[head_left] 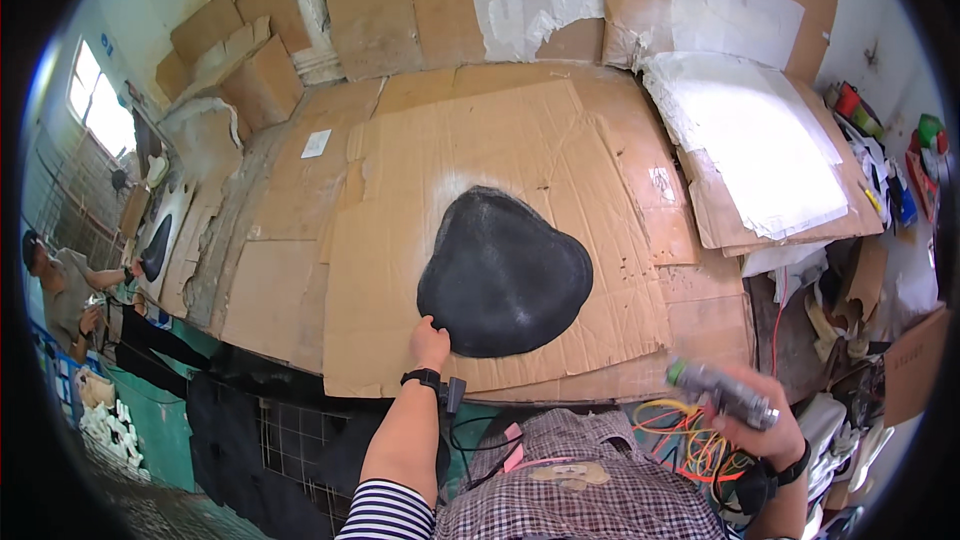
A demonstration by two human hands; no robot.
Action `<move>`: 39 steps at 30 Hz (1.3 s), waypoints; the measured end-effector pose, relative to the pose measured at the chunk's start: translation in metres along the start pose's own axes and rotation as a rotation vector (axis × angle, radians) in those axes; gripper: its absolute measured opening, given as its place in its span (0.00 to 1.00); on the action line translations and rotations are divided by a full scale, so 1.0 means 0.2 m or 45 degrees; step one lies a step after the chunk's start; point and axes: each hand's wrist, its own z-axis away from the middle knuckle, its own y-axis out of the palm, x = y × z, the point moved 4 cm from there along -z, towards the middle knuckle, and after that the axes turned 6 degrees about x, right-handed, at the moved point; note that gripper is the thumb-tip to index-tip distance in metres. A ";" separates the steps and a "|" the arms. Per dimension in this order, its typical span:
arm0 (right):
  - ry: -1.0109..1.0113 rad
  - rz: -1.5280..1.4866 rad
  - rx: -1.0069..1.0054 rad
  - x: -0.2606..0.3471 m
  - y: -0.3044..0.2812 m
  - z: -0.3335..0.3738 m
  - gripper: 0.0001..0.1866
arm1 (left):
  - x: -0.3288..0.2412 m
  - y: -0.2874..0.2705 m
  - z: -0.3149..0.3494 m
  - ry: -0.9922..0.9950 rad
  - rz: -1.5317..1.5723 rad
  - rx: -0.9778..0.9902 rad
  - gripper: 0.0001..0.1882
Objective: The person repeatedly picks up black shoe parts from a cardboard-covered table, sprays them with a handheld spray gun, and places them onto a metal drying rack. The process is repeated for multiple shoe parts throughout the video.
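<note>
A black, flexible-looking piece (503, 275), a rounded triangle with a pale dusty streak down its middle, lies on the cardboard sheet (370, 270). My left hand (430, 344) has its fingers closed on the near left edge of it. To the right, past the sheet's near corner, my right hand (770, 430) is wrapped round a silver tool with a green end that looks like a spray gun (725, 395); it is a little blurred and points left, apart from the black piece.
White paper (750, 155) covers a raised cardboard stand on the right. Yellow and orange hoses (675, 437) hang below my right hand. At the far left a co-worker (70, 285) holds a similar black piece (157, 248). Cardboard panels (440, 0) stand along the back.
</note>
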 end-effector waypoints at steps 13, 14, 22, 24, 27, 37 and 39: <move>0.071 -0.186 -0.073 -0.09 -0.12 0.12 0.28 | -0.02 0.03 -0.03 -0.107 0.580 -0.231 0.04; 0.044 -0.243 -0.130 -0.08 -0.11 0.09 0.29 | 0.02 0.06 -0.06 -0.184 0.781 -0.184 0.05; 0.129 -0.134 0.042 -0.13 -0.18 0.09 0.27 | -0.03 0.16 -0.03 -0.523 1.625 0.116 0.20; 0.152 -0.157 0.122 -0.16 -0.16 0.07 0.28 | -0.06 0.17 -0.05 -0.482 1.522 0.235 0.21; 0.042 -0.320 -0.067 -0.20 -0.12 -0.02 0.30 | -0.40 -0.02 -0.06 -0.185 1.809 0.391 0.24; 0.176 0.258 0.357 -0.20 0.03 -0.31 0.11 | -1.18 -0.99 0.15 0.791 2.591 0.484 0.20; 0.202 0.247 0.464 -0.18 0.08 -0.39 0.11 | -1.06 -1.11 0.26 0.929 2.570 0.424 0.21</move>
